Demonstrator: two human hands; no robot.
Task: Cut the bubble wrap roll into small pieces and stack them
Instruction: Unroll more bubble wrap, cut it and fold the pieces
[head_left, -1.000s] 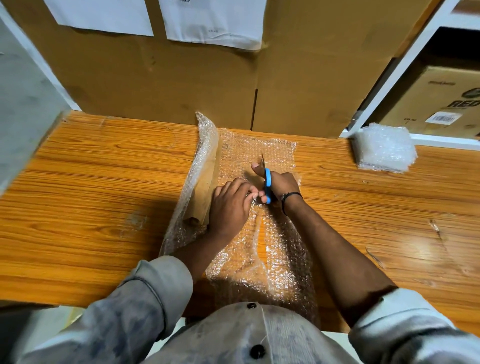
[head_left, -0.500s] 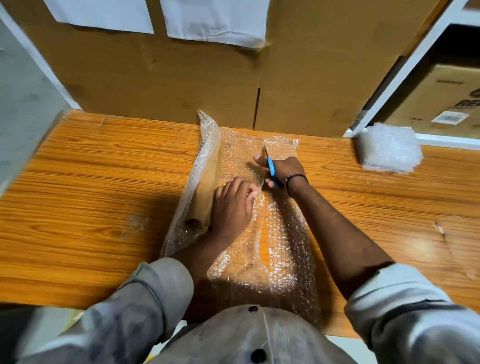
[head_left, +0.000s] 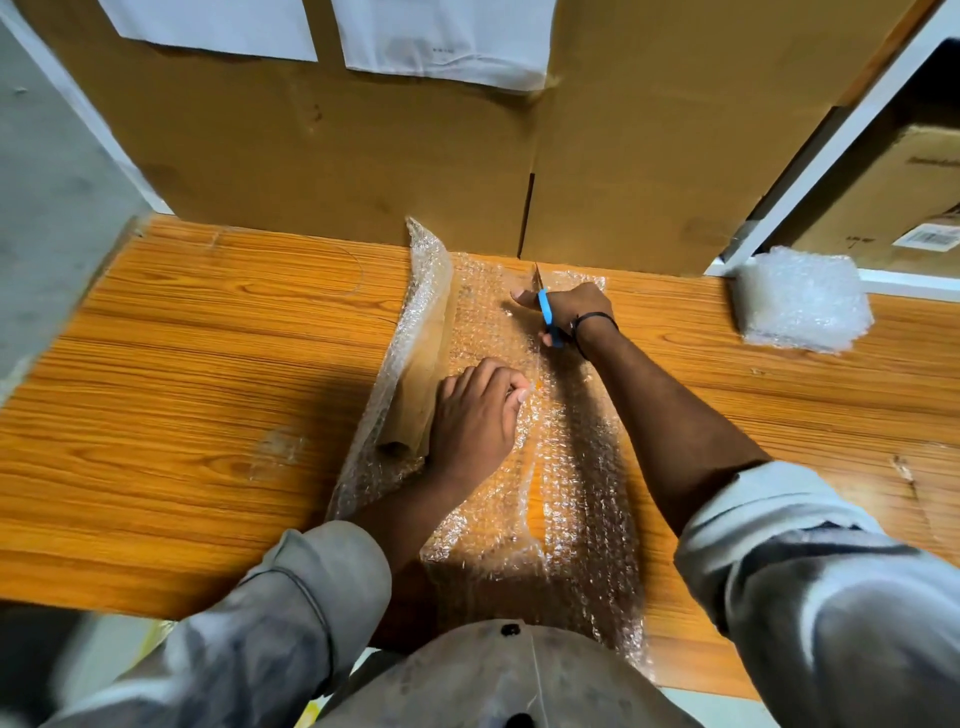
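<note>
Both arms reach forward, sleeves pushed up the forearms. Left hand (head_left: 475, 415) sits palm down, fingers bent with the tips on the wrap (head_left: 571, 467); can't tell if it's pinching it. Right hand (head_left: 571, 309) is farther out, gripping the scissors (head_left: 546, 317), thumb poking left, black band on the wrist.

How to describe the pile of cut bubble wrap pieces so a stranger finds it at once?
Start at the orange wooden table and follow its far edge right, to the white shelf post. There lies a squarish stack of clear bubble wrap pieces. Unlike the flat unrolled bubble wrap sheet mid-table, it is thick, whitish and lies alone.
</note>
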